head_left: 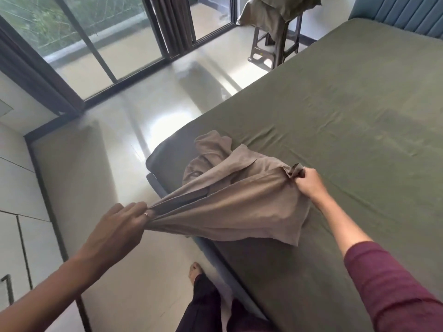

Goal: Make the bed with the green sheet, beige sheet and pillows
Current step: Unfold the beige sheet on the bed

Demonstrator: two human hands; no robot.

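Note:
The green sheet (347, 111) lies spread over the mattress and fills the right half of the view, with light creases. The beige sheet (227, 204) is bunched near the bed's near-left corner, part of it heaped on the green sheet. My left hand (115, 231) grips one gathered end out over the floor, left of the bed. My right hand (309, 180) clutches another gathered end above the bed. The cloth is stretched taut between both hands, and a loose flap hangs below. Pillows (278, 10) in beige-green covers sit on a stool at the top.
A dark stool (275, 51) stands beside the bed's far side by the sliding glass doors (96, 49). A blue padded headboard (402, 13) is at the top right. White cabinets (14, 188) line the left wall. My foot (195, 270) is on the glossy floor by the bed frame.

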